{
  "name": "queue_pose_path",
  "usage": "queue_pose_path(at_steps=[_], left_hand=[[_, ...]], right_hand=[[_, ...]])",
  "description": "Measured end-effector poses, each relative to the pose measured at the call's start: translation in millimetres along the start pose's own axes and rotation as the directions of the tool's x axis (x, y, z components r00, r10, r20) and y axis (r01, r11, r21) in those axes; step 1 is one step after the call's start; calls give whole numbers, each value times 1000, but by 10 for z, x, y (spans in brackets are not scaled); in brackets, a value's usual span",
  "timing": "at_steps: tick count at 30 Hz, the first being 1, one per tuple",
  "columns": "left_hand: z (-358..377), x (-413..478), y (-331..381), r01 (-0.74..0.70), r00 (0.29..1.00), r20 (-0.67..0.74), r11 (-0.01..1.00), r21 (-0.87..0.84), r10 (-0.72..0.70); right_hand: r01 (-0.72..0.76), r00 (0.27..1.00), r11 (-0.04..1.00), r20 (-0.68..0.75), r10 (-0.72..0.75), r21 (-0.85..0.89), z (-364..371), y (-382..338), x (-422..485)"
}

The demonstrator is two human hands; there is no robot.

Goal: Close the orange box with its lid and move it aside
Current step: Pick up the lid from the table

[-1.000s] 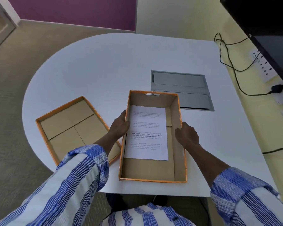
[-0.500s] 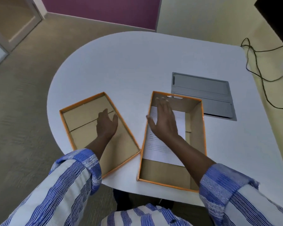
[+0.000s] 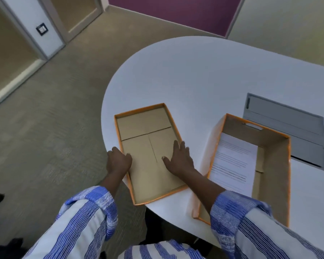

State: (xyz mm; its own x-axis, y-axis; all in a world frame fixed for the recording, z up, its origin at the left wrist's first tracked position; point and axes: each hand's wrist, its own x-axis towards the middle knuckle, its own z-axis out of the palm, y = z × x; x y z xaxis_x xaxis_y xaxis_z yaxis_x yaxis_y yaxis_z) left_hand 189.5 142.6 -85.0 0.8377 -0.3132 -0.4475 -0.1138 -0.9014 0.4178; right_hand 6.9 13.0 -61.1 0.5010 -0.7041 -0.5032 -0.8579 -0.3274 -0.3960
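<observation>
The orange box [image 3: 275,146] stands uncovered at the right of the white table, with a printed sheet of paper [image 3: 234,161] lying inside it. Its lid [image 3: 144,128] lies upside down to the left, brown inside facing up, near the table's rounded edge. My left hand [image 3: 118,161] curls over the lid's left rim, fingers hooked inside. My right hand [image 3: 180,159] rests flat on the lid's inner face by its right rim, fingers spread. My right forearm crosses in front of the box's near left corner.
A grey metal cable hatch [image 3: 288,128] is set into the white table [image 3: 185,75] behind the box. The table's curved edge runs just left of the lid, with carpeted floor [image 3: 45,128] beyond. A glass partition with a wall switch [image 3: 42,28] stands far left.
My right hand has left the box and crossed over to the lid's right side. My left hand has shifted from the lid's middle to its left rim. The view has swung left.
</observation>
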Motion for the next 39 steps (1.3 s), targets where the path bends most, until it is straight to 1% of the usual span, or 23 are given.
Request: queue_pose_path(at_steps=[2,4,6,8,10,12,14,18,20,22,25,27,29,31,33,35,37,39], left_hand=[[34,36,-103,-15,994,104,1000,-19,17],[58,56,-168,-20,987,159,999,-35,26],[64,60,-189,-17,986,163,997,-76,29],[42,54,-181,-33,986,154,987,-156,57],[-11,40,-128,-44,987,134,960,-276,84],[-97,27,-12,-33,993,87,912,-409,75],[-191,24,153,-32,997,51,862,-505,66],[-400,-37,565,-78,991,26,734,-674,130],[-485,-102,803,-86,986,37,679,-730,164],[-539,-192,1025,-85,977,59,631,-771,205],[-545,-323,1255,-100,954,93,595,-797,285],[-501,-387,1343,-120,940,106,602,-789,325],[-411,-435,1395,-140,936,108,637,-758,334],[-289,-466,1405,-160,946,99,708,-688,309],[-161,-493,1379,-148,965,86,789,-596,246],[-53,-530,1339,-97,984,76,839,-535,162],[37,-580,1313,-1,989,126,842,-540,81],[128,-643,1314,117,966,255,797,-592,47]], right_hand=[[-59,997,998,42,59,-12,74,63,33],[-73,995,997,59,75,-36,113,112,54],[-74,995,995,55,78,-61,109,108,61],[-63,997,993,36,67,-101,79,32,51],[-5,1000,995,14,6,-99,32,-121,37],[81,997,997,3,-81,7,-30,-344,15],[157,988,980,-32,-154,121,-117,-604,-13],[287,953,934,-162,-255,213,-359,-1044,-111],[308,934,926,-255,-250,218,-502,-1136,-156],[281,928,930,-313,-201,238,-657,-1127,-170],[223,934,922,-341,-109,317,-892,-980,-154],[221,934,893,-349,-78,391,-1058,-861,-186],[217,936,844,-350,-37,491,-1234,-732,-270],[196,954,746,-301,7,637,-1417,-604,-395],[199,967,618,-254,0,760,-1589,-449,-543],[213,969,543,-246,-12,812,-1738,-265,-698],[208,975,432,-220,-23,877,-1849,-48,-854],[181,983,295,-177,-42,938,-1920,216,-1007]])
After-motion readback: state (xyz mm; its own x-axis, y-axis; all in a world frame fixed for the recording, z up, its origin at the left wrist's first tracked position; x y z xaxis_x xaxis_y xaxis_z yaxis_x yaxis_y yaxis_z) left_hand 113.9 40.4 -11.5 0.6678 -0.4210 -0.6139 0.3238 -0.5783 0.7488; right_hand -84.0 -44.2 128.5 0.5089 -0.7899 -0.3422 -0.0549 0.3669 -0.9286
